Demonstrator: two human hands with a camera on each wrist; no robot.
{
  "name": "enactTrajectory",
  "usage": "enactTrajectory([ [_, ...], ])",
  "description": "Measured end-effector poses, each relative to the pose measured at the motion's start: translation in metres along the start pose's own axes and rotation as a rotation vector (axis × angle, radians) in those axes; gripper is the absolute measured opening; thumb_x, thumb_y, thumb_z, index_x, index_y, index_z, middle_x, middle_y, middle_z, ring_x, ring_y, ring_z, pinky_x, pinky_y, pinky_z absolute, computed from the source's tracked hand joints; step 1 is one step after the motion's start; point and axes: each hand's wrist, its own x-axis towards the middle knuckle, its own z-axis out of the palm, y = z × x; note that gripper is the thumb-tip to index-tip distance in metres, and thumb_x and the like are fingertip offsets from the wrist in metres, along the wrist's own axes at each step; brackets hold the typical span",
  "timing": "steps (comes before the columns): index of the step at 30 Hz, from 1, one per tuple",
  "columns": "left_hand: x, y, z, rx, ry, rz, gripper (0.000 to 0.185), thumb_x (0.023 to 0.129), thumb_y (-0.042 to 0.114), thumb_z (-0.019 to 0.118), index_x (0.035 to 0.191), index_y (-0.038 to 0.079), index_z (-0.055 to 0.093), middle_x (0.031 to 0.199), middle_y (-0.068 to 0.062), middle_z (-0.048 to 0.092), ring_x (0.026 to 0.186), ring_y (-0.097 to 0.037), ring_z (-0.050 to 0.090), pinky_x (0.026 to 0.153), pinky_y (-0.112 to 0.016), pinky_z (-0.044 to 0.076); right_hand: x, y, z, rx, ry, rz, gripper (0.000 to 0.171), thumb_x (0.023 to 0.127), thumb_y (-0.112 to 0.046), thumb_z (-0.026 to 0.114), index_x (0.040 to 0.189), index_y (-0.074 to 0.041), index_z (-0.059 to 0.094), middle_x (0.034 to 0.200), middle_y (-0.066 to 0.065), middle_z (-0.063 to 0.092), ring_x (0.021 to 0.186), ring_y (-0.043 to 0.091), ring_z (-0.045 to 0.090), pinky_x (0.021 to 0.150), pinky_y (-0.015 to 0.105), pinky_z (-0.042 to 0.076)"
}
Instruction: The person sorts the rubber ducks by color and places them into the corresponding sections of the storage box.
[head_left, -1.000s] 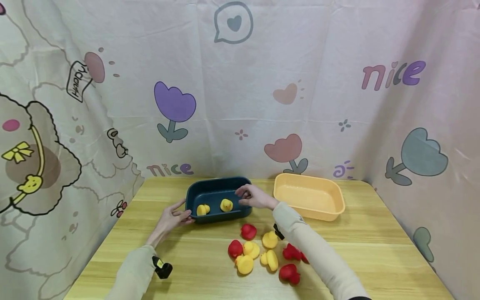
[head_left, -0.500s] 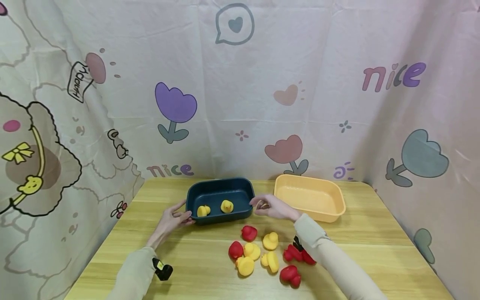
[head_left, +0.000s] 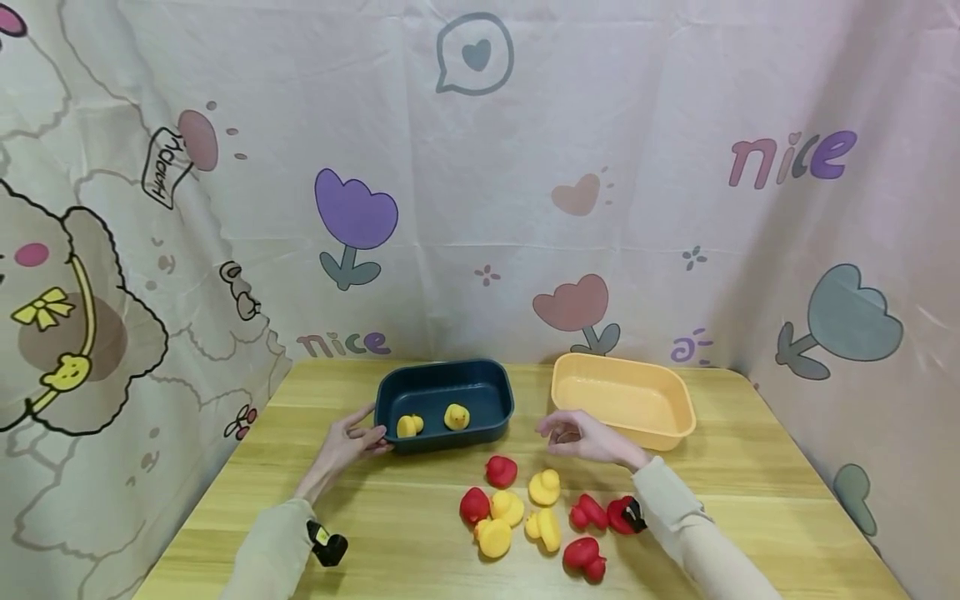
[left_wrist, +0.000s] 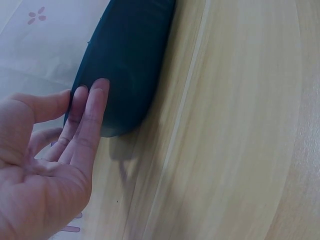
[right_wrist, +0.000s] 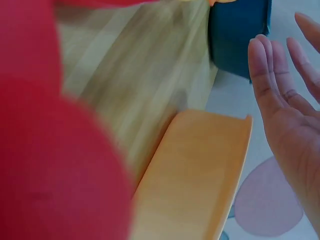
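Observation:
My left hand (head_left: 351, 442) holds the near left corner of a dark blue plastic tray (head_left: 489, 402), thumb at the rim and fingers against the outer wall (left_wrist: 125, 65). Inside that tray sit two yellow rubber ducks, one (head_left: 408, 427) at the left and another (head_left: 457, 417) near the middle. My right hand (head_left: 588, 437) hovers with loosely bent fingers in front of an orange-yellow tray (head_left: 622, 393), holding nothing. In the right wrist view the fingers (right_wrist: 262, 80) are apart from both trays. A red duck (right_wrist: 55, 160) fills the left side there, large and blurred.
Several yellow ducks (head_left: 492, 538) and red ducks (head_left: 584, 557) lie loose on the wooden table (head_left: 405, 533), between the arms. The orange-yellow tray stands at the back right, near a printed curtain (head_left: 480, 208) that hangs behind the table.
My right hand has moved from over the blue tray rightward and toward me, past its right end. My left hand keeps its hold on the tray. Both ducks stay inside.

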Motion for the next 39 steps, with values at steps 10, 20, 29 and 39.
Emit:
enactTrajectory([
  [10, -0.002, 0.002, 0.002, -0.003, -0.010, 0.005, 0.071, 0.102, 0.006, 0.057, 0.160, 0.000, 0.017, 0.100, -0.012, 0.075, 0.083, -0.012, 0.076, 0.088, -0.033, 0.063, -0.018, 0.011, -0.002, 0.074, -0.046, 0.016, 0.035, 0.094, -0.003, 0.067, 0.123, 0.014, 0.058, 0.111, 0.036, 0.062, 0.094, 0.013, 0.065, 0.087, 0.023, 0.059],
  [20, -0.001, 0.001, 0.002, -0.001, -0.012, 0.008, 0.071, 0.102, 0.005, 0.057, 0.160, 0.000, 0.017, 0.101, -0.013, 0.075, 0.085, -0.015, 0.076, 0.090, -0.035, 0.062, -0.023, 0.016, -0.001, 0.112, -0.108, 0.052, 0.039, 0.093, -0.006, 0.068, 0.125, 0.013, 0.057, 0.118, 0.034, 0.060, 0.095, 0.013, 0.062, 0.087, 0.020, 0.058],
  [29, -0.003, 0.004, 0.002, -0.005, -0.024, 0.010, 0.072, 0.102, 0.007, 0.057, 0.160, 0.001, 0.015, 0.099, -0.010, 0.075, 0.085, -0.015, 0.076, 0.090, -0.035, 0.063, -0.019, 0.019, 0.005, 0.112, -0.173, 0.068, 0.041, 0.091, -0.005, 0.070, 0.126, 0.011, 0.057, 0.120, 0.031, 0.061, 0.096, 0.018, 0.062, 0.085, 0.020, 0.057],
  [39, -0.003, 0.005, 0.002, 0.007, -0.016, 0.004, 0.071, 0.102, 0.006, 0.056, 0.160, 0.000, 0.016, 0.101, -0.012, 0.075, 0.085, -0.014, 0.076, 0.089, -0.035, 0.063, -0.016, 0.020, 0.010, 0.110, -0.197, 0.067, 0.038, 0.089, -0.004, 0.072, 0.123, 0.008, 0.059, 0.117, 0.025, 0.063, 0.094, 0.025, 0.062, 0.083, 0.020, 0.057],
])
